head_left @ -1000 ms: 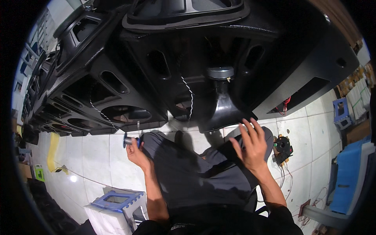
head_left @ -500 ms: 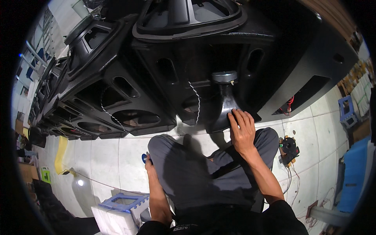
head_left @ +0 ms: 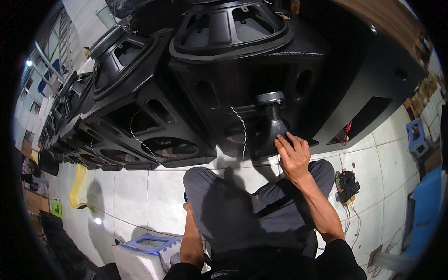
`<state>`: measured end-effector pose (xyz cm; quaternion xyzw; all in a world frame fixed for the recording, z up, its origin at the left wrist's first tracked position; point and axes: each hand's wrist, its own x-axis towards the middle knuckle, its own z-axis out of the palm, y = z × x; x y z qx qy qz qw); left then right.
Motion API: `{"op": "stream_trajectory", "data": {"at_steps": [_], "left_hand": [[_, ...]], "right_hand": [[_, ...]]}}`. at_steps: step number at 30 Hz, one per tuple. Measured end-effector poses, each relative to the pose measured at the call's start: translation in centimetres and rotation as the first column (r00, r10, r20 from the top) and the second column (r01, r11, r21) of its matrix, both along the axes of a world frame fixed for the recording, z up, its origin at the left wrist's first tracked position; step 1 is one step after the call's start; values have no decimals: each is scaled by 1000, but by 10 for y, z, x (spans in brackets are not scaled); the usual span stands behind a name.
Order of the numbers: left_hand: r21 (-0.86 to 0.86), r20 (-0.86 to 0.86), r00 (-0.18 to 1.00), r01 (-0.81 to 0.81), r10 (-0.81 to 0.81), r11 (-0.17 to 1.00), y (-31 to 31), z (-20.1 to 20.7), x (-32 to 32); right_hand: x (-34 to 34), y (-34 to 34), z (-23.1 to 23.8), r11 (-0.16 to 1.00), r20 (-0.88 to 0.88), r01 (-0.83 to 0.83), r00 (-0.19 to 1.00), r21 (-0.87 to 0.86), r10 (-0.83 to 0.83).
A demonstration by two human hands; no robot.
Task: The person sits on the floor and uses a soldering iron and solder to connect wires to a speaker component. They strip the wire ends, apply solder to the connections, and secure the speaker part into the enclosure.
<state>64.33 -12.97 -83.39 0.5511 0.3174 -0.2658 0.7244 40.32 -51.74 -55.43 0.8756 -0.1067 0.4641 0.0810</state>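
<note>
A black horn (head_left: 275,127) with a round silver-topped driver (head_left: 270,97) stands upright, driver uppermost, at the front of an open black speaker cabinet (head_left: 224,77). My right hand (head_left: 294,156) grips the right side of its flare, fingers bent over the surface; the thumb is hidden. Down beside my left knee, my left hand (head_left: 188,206) is closed around something with a round blue end (head_left: 185,196). The knee covers most of it and the fingers. A twisted white wire (head_left: 243,130) dangles from the cabinet, left of the horn.
A large speaker cone (head_left: 231,32) lies atop the cabinet. More cabinets (head_left: 121,116) line up leftward. A black cabinet with red wires (head_left: 346,133) stands right. Blue-topped stool (head_left: 151,242) sits lower left; a small black device with cables (head_left: 346,182) lies right of my knee.
The whole view has shifted slightly, with the scene sitting lower. The horn has moved slightly against the cabinet under my right hand. Less of the blue end by my left hand shows.
</note>
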Motion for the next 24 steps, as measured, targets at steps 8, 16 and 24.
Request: {"op": "stream_trajectory", "data": {"at_steps": [8, 16, 24], "left_hand": [[73, 11, 999, 41, -42, 996, 0, 0, 3], [116, 9, 997, 72, -74, 991, -4, -4, 0], [199, 21, 994, 97, -103, 975, -4, -1, 0]], "right_hand": [[13, 2, 31, 938, 164, -113, 984, 327, 61], [33, -5, 12, 346, 559, -496, 822, 796, -107], [40, -13, -34, 64, 770, -788, 575, 612, -275]]}}
